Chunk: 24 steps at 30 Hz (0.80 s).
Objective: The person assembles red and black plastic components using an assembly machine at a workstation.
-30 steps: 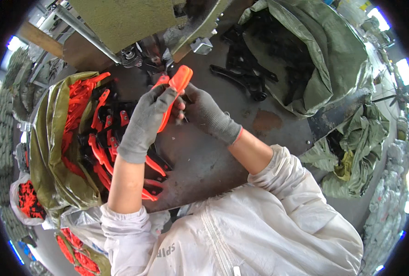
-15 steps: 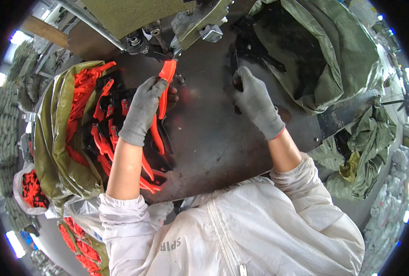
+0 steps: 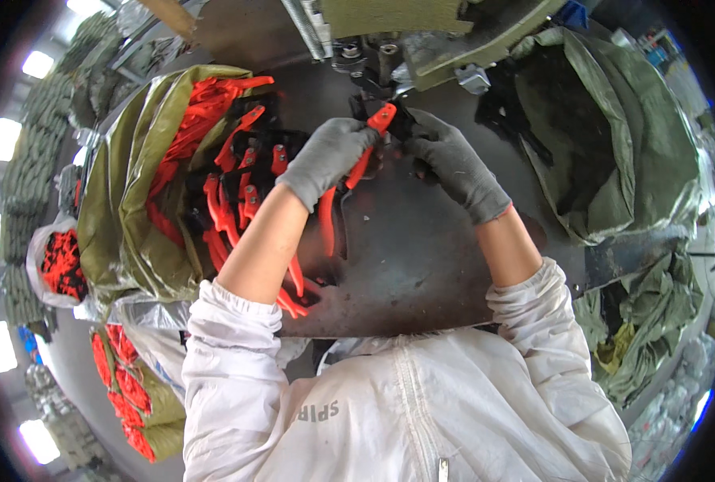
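Left hand (image 3: 325,157) in grey glove grips orange-handled metal pliers-like tool (image 3: 356,165); right hand (image 3: 447,161) closed at its head. Looks stiff, prob. weighty; handle's best hold.

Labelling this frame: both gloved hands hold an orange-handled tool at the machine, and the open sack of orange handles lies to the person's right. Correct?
Not quite. In the head view the open sack of orange handles lies to the person's left, not right. The rest holds: the left hand and right hand, both gloved, meet on the orange-handled tool right below the machine.
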Motion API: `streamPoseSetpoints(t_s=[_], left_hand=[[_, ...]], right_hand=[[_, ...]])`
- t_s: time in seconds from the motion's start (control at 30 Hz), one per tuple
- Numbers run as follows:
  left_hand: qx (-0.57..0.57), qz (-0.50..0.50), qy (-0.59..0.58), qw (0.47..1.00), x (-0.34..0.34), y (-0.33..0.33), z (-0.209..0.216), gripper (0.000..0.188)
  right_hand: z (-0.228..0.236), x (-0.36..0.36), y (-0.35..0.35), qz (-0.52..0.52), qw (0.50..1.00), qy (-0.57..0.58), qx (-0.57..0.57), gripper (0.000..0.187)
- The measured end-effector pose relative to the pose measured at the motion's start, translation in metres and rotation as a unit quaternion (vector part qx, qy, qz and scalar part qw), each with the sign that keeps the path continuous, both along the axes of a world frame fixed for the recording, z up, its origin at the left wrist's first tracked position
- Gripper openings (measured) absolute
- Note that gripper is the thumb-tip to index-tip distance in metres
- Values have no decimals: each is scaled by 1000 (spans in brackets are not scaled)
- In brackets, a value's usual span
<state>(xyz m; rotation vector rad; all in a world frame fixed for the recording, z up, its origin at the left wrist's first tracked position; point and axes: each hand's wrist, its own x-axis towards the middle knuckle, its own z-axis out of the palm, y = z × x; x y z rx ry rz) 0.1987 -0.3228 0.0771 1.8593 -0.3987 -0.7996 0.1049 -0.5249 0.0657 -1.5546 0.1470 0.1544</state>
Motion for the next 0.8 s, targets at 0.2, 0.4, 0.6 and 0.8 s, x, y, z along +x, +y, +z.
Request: streamPoseSetpoints(t_s=[0.2,0.4,0.6,0.8], left_hand=[[76,38,-483,872,102,65,0,12],[606,11,-557,567,223,297,-30,33],[615,-78,-479,622,221,243,-30,27],[357,105,-533,760,148,203,31,31]], right_hand=[[-11,0,-7,-22,998,41,50,61],[14,10,19,-1,996,61,68,58],[24,-2,3,-32,998,47,18,56],[-3,-3,-7,-8,991,114,67,51]])
